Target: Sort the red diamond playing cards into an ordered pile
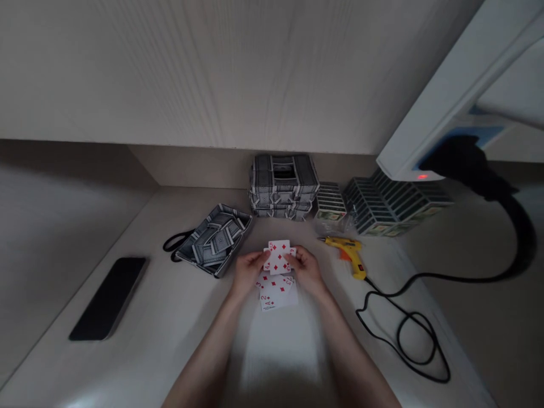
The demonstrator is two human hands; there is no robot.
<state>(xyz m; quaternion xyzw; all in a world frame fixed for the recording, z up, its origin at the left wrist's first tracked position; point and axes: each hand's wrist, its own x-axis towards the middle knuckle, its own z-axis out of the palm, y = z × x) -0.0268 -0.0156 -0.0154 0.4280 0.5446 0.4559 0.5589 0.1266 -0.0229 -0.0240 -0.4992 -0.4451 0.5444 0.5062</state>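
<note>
Between my two hands is a pair of playing cards. The five of diamonds (279, 262) stands upright across a four of diamonds (293, 251) lying sideways behind it. My left hand (250, 271) pinches the left side of the pair with thumb and fingers. On the right side, my right hand (306, 266) has its thumb on the card face and its fingers behind. Just below them, a loose pile of playing cards (278, 297) lies face up on the table, with a three, a two and an ace showing at its edges.
Left of my hands is an open box made of cards (244, 226), filled with face-down cards. Behind stand card-built boxes (284, 198) and several card packs (331, 201). A yellow glue gun (351, 252) with a looping black cable (397, 294) lies right; a phone (109, 297) lies left.
</note>
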